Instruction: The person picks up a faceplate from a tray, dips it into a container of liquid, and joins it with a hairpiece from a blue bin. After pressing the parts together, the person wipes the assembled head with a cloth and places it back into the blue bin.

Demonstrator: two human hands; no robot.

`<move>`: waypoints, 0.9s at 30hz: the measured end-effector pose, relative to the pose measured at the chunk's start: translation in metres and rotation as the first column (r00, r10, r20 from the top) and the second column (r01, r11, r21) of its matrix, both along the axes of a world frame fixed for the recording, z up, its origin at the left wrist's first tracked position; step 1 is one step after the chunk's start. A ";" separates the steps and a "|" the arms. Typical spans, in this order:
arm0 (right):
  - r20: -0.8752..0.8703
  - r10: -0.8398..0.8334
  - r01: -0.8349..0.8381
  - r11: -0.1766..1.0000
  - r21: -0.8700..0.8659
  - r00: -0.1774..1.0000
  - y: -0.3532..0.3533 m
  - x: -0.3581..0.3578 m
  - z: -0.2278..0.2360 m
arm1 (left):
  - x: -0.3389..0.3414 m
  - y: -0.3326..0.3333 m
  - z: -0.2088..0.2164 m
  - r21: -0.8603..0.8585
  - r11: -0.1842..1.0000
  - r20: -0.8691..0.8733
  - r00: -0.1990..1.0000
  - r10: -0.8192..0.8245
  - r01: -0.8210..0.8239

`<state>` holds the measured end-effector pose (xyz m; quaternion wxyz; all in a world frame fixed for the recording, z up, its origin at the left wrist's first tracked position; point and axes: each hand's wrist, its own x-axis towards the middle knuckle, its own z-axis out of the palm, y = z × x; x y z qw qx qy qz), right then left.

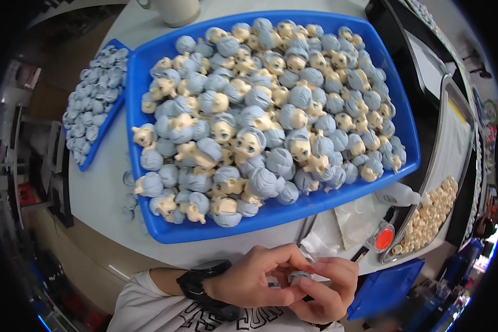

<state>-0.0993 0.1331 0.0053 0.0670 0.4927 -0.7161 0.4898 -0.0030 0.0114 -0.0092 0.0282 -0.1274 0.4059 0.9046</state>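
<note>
My left hand [252, 279], with a black watch on its wrist, meets my right hand [329, 290] in front of the table edge. Between the fingertips of both is a small grey-blue doll hair piece [299, 276], partly covered by the fingers. Whether a face part is joined to it is hidden. Just beyond my hands stands a large blue tray [232, 227], heaped with doll heads [249, 143] that have pale faces and grey-blue hair.
At the left, a smaller blue tray [106, 123] holds loose grey-blue hair pieces. A metal tray [445, 133] with small cream parts [432, 213] lies at the right. Near it are a white bottle [397, 195], a red-topped round container [384, 238] and plastic bags [355, 222]. A cup [177, 11] stands behind.
</note>
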 end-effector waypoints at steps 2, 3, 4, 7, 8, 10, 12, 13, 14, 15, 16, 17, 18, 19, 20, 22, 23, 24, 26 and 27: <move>0.023 0.162 -0.162 0.987 -0.015 0.986 0.004 -0.008 0.004 | 0.002 0.001 -0.001 -0.087 0.996 -0.002 1.000 0.016 -0.016; 0.032 0.221 -0.217 0.970 -0.108 0.975 0.009 -0.012 0.005 | 0.001 -0.001 0.007 -0.150 0.988 0.016 0.999 -0.034 0.036; 0.019 0.204 -0.201 0.974 -0.107 0.979 0.013 -0.016 0.008 | 0.007 0.003 0.007 -0.331 0.943 -0.045 0.997 -0.059 0.041; 0.058 0.380 -0.345 0.886 -0.308 0.923 0.021 -0.022 0.013 | 0.024 -0.017 0.033 -0.704 0.690 -0.295 0.953 -0.071 -0.166; 0.058 0.380 -0.345 0.885 -0.313 0.923 0.025 -0.022 0.011 | 0.033 -0.033 0.043 -0.728 0.682 -0.214 0.969 -0.124 -0.073; 0.196 0.360 -0.309 0.918 -0.248 0.912 0.032 -0.020 0.007 | 0.042 -0.059 0.057 -0.836 0.511 -0.201 0.978 0.060 -0.203; 0.218 0.342 -0.283 0.923 -0.260 0.914 0.031 -0.017 0.003 | 0.032 -0.084 0.078 -0.981 0.126 -0.137 0.986 0.098 -0.149; 0.234 0.339 -0.281 0.927 -0.249 0.911 0.031 -0.018 0.004 | 0.025 -0.095 0.083 -0.990 -0.035 -0.142 0.985 0.095 -0.139; 0.253 0.351 -0.292 0.925 -0.244 0.902 0.030 -0.015 0.006 | 0.023 -0.103 0.092 -0.973 -0.201 -0.137 0.985 0.104 -0.114; 0.259 0.340 -0.270 0.924 -0.271 0.904 0.029 -0.010 0.006 | 0.022 -0.110 0.090 -0.953 -0.298 -0.111 0.974 0.195 -0.049; 0.266 0.358 -0.286 0.918 -0.274 0.895 0.028 -0.009 0.004 | 0.019 -0.118 0.086 -0.925 -0.380 -0.092 0.958 0.271 0.019; 0.236 0.353 -0.286 0.918 -0.275 0.905 0.030 -0.010 0.001 | 0.022 -0.122 0.089 -0.907 -0.420 -0.101 0.943 0.317 0.045; 0.210 0.349 -0.284 0.915 -0.285 0.913 0.030 -0.010 0.000 | 0.028 -0.124 0.098 -0.883 -0.463 -0.108 0.926 0.361 0.078; 0.203 0.367 -0.312 0.914 -0.258 0.908 0.034 -0.013 0.000 | 0.039 -0.126 0.102 -0.906 -0.423 -0.169 0.899 0.404 0.020; 0.208 0.345 -0.290 0.922 -0.257 0.915 0.035 -0.013 -0.003 | 0.055 -0.131 0.100 -0.907 -0.421 -0.159 0.903 0.398 0.025; 0.220 0.328 -0.269 0.928 -0.258 0.919 0.036 -0.015 -0.006 | 0.094 -0.133 0.095 -0.941 -0.331 -0.078 0.905 0.419 0.072; 0.222 0.339 -0.278 0.923 -0.267 0.914 0.034 -0.015 -0.006 | 0.111 -0.126 0.086 -0.938 -0.337 -0.077 0.901 0.428 0.080; 0.242 0.329 -0.268 0.930 -0.252 0.913 0.033 -0.013 -0.006 | 0.127 -0.119 0.068 -0.945 -0.277 0.018 0.873 0.487 0.174; 0.263 0.319 -0.257 0.935 -0.243 0.911 0.027 -0.008 -0.004 | 0.143 -0.103 0.045 -0.940 -0.215 0.113 0.835 0.538 0.266; 0.259 0.336 -0.277 0.930 -0.240 0.905 0.023 -0.008 -0.003 | 0.140 -0.091 0.038 -0.936 -0.198 0.133 0.816 0.562 0.290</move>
